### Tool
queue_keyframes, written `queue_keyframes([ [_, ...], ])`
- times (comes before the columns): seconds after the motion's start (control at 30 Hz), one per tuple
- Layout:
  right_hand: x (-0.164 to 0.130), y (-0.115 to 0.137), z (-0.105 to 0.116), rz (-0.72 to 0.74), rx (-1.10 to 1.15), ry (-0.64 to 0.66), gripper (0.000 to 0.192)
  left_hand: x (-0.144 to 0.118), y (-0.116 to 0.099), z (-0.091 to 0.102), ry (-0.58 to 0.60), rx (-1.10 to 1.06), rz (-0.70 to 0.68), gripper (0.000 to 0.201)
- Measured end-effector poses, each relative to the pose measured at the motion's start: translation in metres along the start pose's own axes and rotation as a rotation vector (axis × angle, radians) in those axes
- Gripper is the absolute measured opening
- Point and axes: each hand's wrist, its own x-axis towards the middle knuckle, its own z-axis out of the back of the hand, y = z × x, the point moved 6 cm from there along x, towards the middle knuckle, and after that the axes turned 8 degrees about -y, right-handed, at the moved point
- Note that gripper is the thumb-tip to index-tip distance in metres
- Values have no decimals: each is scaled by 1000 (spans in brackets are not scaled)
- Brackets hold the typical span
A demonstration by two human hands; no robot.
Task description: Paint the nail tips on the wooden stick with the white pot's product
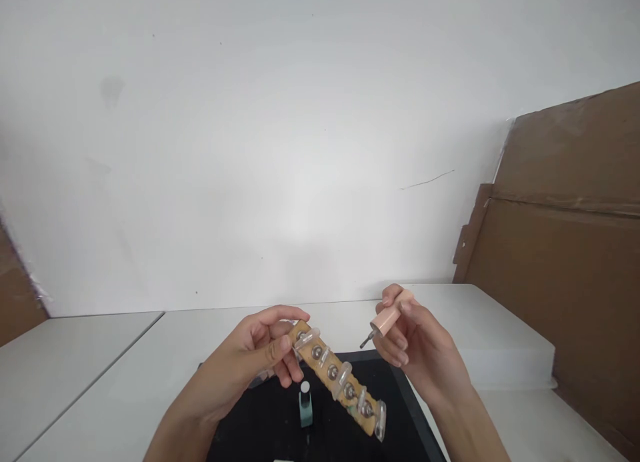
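A white bench [150, 355] runs across the lower part of the view, backed by a bare white wall [280, 149]. Brown cardboard sheets [565, 249] lean at 3 o'clock, and a sliver of brown shows at the 9 o'clock edge. A black mat [260, 429] lies on the bench at 6 o'clock, under both hands. On the mat stands a small open bottle [305, 405] of pale teal polish, upright, its neck bare, directly below the wooden strip and close to it.

The left hand [250, 359] grasps the upper end of a wooden strip [336, 379] between thumb and fingers [285, 345], held up over the mat. The strip slants down toward 4 o'clock and carries a row of metal studs with clear false nail tips [343, 375] on them.

The right hand [415, 349] is clenched on a pink brush cap [387, 321], its small brush pointing toward 8 o'clock. The brush tip hovers just beside the strip's upper half, not touching it, with nothing between them.
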Motion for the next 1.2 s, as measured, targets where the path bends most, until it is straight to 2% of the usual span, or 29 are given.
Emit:
queue_keyframes([
  [0.1,-4,3,-2,32,13,19,15,1,1,1,-5,17,1,37],
  [0.3,-8,4,-8,98,-18,49,29,0,2,3,-11,13,-19,37],
  [0.43,-13,3,-13,133,-124,89,24,0,1,3,-16,11,-24,38],
  [0.57,-16,0,-14,133,-227,108,24,1,2,3,-10,-11,-23,37],
  [0.8,-15,2,-10,173,-240,107,24,2,3,7,-17,-31,-30,35],
  [1.0,-15,-1,-10,128,-330,128,25,1,2,6,-24,-68,-23,37],
  [1.2,-14,0,-9,146,-395,115,25,1,2,6,-23,-56,-19,37],
])
